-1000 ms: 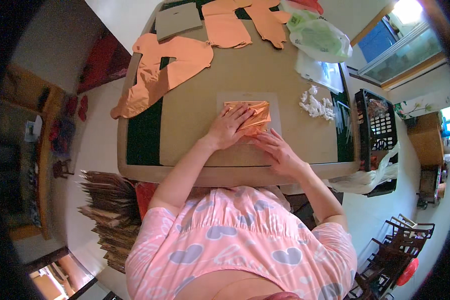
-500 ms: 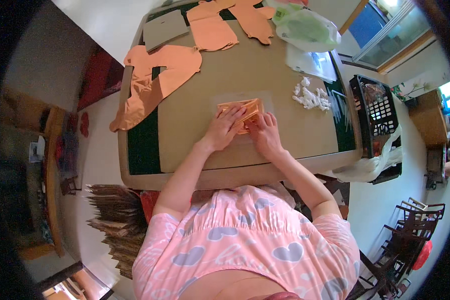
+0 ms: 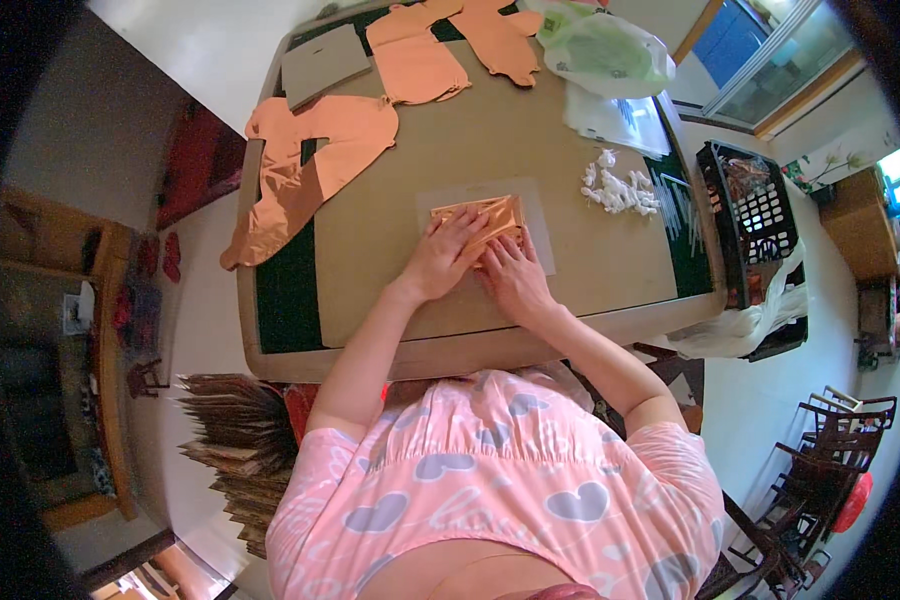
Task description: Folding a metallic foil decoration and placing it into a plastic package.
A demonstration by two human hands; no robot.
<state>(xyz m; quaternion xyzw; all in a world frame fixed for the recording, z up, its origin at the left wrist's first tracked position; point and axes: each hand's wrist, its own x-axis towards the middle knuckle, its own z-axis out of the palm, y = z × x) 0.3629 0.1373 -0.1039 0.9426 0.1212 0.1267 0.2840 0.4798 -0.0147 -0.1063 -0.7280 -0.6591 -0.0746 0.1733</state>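
Observation:
A folded, shiny rose-gold foil balloon [image 3: 505, 212] lies on the board before me, on top of a thin pale plastic sheet [image 3: 538, 225]. My left hand [image 3: 440, 256] rests flat across its left part, fingers stretched out. My right hand [image 3: 518, 280] presses on its near right edge with the fingers extended side by side. Both palms hide the near side of the fold. Farther back and to the left lie flat rose-gold foil balloons: one large curved shape [image 3: 355, 145], another [image 3: 415, 65] behind it, and a third [image 3: 498, 45] at the far edge.
A grey flat panel [image 3: 325, 66] lies at the far left. To the right are a green-white plastic bag [image 3: 610, 55], clear plastic sleeves [image 3: 615, 120], a white crumpled bunch [image 3: 620, 188] and thin clear straws [image 3: 678, 212]. A black crate [image 3: 750, 220] stands beside the table; stacked cardboard [image 3: 235, 440] is at lower left.
My right hand's fingers have straightened and now lie flatter on the near edge of the folded foil. My left hand stays on top of it. The view has shifted slightly.

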